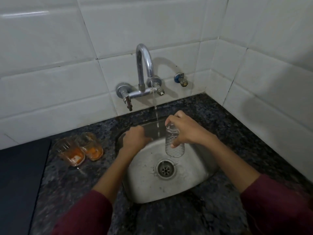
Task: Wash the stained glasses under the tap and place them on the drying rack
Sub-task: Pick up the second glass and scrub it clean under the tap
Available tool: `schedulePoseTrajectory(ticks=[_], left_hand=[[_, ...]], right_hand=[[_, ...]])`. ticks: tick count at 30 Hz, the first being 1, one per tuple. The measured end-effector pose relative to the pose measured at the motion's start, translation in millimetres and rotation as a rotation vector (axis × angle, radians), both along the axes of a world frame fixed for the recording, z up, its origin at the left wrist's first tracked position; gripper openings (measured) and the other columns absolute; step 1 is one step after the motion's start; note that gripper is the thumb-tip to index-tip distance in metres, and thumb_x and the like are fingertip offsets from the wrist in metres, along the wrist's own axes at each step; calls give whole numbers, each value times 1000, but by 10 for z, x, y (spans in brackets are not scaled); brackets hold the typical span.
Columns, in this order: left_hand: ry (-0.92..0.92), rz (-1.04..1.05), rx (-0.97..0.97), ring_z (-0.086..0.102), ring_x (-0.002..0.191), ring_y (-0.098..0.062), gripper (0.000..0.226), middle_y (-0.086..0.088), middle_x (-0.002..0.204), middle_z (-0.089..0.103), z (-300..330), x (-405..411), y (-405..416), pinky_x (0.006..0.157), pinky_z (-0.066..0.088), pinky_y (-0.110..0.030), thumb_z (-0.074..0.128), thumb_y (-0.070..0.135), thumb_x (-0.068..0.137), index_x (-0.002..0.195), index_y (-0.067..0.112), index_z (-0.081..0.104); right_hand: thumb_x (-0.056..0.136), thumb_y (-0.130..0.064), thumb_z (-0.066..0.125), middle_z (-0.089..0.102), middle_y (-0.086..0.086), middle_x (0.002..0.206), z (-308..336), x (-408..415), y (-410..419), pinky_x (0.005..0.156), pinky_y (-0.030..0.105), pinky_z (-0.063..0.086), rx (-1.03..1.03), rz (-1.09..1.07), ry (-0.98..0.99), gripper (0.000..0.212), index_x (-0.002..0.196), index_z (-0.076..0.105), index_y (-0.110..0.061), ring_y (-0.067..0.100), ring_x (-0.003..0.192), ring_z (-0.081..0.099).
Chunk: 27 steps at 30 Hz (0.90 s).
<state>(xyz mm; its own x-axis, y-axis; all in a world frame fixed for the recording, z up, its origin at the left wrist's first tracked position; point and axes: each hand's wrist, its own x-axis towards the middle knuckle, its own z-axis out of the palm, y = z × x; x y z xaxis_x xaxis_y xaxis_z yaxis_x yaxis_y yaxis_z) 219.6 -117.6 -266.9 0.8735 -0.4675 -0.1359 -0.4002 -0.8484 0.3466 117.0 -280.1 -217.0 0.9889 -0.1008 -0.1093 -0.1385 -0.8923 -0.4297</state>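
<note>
While held, clear textured glass (174, 143)

No legible text, label or number anywhere.

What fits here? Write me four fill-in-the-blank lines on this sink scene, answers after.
1. The right hand holds a clear glass turned ____ down.
2. Water runs from the ____ into the sink.
3. ____ stained glasses stand on the counter.
4. Those glasses stand to the ____ of the sink.

Answers: mouth; tap; Two; left
</note>
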Motion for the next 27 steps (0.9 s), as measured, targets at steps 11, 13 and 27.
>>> schedulePoseTrajectory(ticks=[11,13,27], left_hand=[[218,-140,-630,65,101,-6,74,7,109,70,-465,-434,221,91,53,-34,84,49,53,118,23,60],[162,-76,-646,66,95,-6,63,9,104,70,-529,-474,281,85,53,-28,87,40,55,110,22,63],[92,81,-744,61,103,-6,69,8,117,62,-314,-215,1545,89,49,-19,83,20,69,129,14,50]], right_hand=[[52,-11,88,53,-3,121,-522,-103,385,93,34,50,555,-111,-348,93,132,41,-26,14,109,56],[60,-13,86,54,-3,122,-679,-123,510,90,23,51,694,-195,-380,83,130,43,-25,12,111,56],[60,-19,86,69,-3,96,-470,647,1798,67,17,52,759,-146,-374,55,108,60,-28,11,86,65]])
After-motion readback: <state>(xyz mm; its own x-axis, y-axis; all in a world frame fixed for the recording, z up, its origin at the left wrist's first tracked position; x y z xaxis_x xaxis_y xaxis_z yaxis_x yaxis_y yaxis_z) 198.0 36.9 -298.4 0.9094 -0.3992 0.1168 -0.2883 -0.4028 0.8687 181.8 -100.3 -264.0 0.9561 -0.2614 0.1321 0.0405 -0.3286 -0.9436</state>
